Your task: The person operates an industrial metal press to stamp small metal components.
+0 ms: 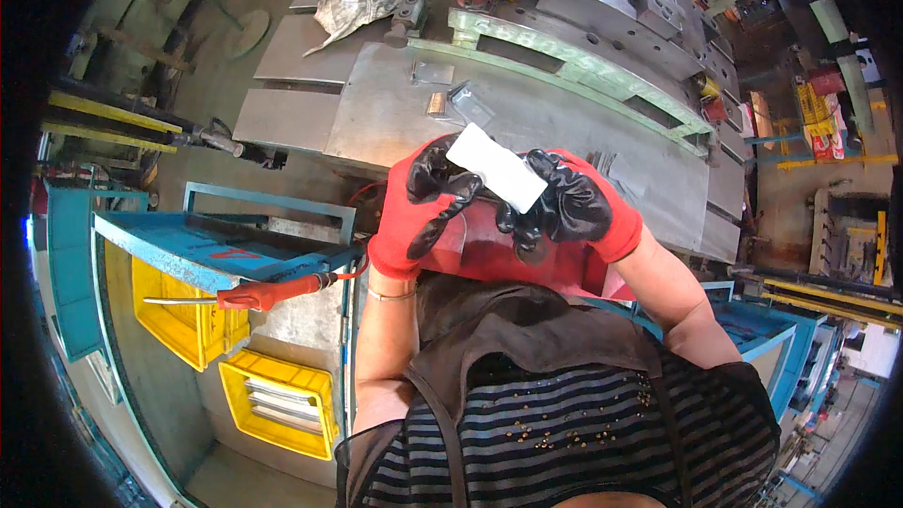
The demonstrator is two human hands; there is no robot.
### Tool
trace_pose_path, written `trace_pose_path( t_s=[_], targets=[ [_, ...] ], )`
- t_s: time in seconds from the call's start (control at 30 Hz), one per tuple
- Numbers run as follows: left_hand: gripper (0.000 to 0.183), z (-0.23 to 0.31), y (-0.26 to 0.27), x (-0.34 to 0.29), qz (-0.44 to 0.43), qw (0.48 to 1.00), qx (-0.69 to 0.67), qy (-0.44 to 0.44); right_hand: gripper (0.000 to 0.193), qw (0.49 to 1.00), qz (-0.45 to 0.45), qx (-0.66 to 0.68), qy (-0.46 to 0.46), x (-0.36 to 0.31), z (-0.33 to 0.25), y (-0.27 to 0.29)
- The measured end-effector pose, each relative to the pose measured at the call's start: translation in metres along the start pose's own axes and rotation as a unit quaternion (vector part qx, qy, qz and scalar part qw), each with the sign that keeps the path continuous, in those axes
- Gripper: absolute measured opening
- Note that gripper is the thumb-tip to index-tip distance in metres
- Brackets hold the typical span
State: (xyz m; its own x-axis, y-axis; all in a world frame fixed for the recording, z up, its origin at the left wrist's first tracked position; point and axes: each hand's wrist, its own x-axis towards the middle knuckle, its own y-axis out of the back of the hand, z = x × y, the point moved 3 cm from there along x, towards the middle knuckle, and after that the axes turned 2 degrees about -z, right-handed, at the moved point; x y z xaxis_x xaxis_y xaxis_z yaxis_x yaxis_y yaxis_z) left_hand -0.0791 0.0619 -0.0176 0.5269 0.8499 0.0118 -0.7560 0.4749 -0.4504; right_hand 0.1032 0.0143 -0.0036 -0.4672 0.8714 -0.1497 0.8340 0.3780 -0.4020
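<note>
A bright white, flat rectangular piece (497,169) is held up at a tilt between my two hands, above the near edge of the metal bed. My left hand (428,196), in a red glove with a black coated palm, grips its left end. In the same kind of glove, my right hand (572,202) has its fingers closed around the right end. Glare washes out the piece's surface. Just beyond it, a small brownish block (436,103) and a shiny clear-grey piece (472,104) lie on the bed. Partly hidden under my hands is a red surface (494,243).
A machine die with a pale green bar (564,66) spans the far side. A crumpled whitish cloth (357,2) lies at far left. An orange-handled pointed tool (268,294) sticks out beside the blue rack (169,243). Below are yellow crates (240,414), one holding flat pieces.
</note>
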Motion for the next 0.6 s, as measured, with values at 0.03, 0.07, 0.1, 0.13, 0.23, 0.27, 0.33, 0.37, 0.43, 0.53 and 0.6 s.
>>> trace_pose_path(
  t_s=[0.03,0.07,0.1,0.13,0.23,0.27,0.33,0.37,0.43,0.53,0.6],
  targets=[
    [0.044,-0.004,-0.001,-0.001,-0.002,1.0,0.001,0.001,0.049,0.999,0.028,0.022,-0.007,-0.002,0.005,0.002],
    [0.049,-0.009,-0.001,-0.002,-0.009,0.999,-0.01,-0.037,0.049,0.997,0.056,0.043,-0.013,-0.004,0.008,0.004],
    [0.054,-0.011,-0.003,-0.003,-0.016,0.997,-0.022,-0.076,0.049,0.997,0.056,0.044,-0.011,-0.006,0.009,0.002],
    [0.054,-0.01,-0.006,-0.003,-0.018,0.997,-0.021,-0.075,0.042,0.996,0.087,-0.001,-0.004,-0.008,0.009,0.003],
    [0.063,-0.005,-0.009,-0.003,0.004,0.996,0.072,-0.046,0.035,0.997,0.079,0.021,-0.012,-0.011,0.005,-0.001],
    [0.065,-0.004,-0.008,-0.004,-0.007,0.999,0.039,-0.033,0.034,0.995,0.04,0.086,-0.028,-0.011,0.003,-0.005],
    [0.067,-0.001,-0.009,-0.002,-0.02,1.0,0.007,-0.021,0.038,0.995,0.016,0.092,-0.024,-0.011,0.006,0.002],
    [0.068,0.005,-0.011,0.0,-0.004,0.996,0.077,-0.053,0.043,0.995,-0.007,0.097,-0.021,-0.012,0.006,0.003],
    [0.07,0.01,-0.015,0.001,0.012,0.985,0.149,-0.086,0.041,0.998,0.065,-0.002,-0.026,-0.018,0.004,-0.001],
    [0.068,0.01,-0.018,0.001,0.02,0.979,0.15,-0.136,0.039,0.99,0.116,-0.055,-0.06,-0.018,0.0,-0.007],
    [0.06,0.0,-0.018,0.002,0.027,0.981,0.163,-0.097,0.039,0.995,0.076,-0.036,-0.053,-0.016,-0.002,-0.009]
  ],
)
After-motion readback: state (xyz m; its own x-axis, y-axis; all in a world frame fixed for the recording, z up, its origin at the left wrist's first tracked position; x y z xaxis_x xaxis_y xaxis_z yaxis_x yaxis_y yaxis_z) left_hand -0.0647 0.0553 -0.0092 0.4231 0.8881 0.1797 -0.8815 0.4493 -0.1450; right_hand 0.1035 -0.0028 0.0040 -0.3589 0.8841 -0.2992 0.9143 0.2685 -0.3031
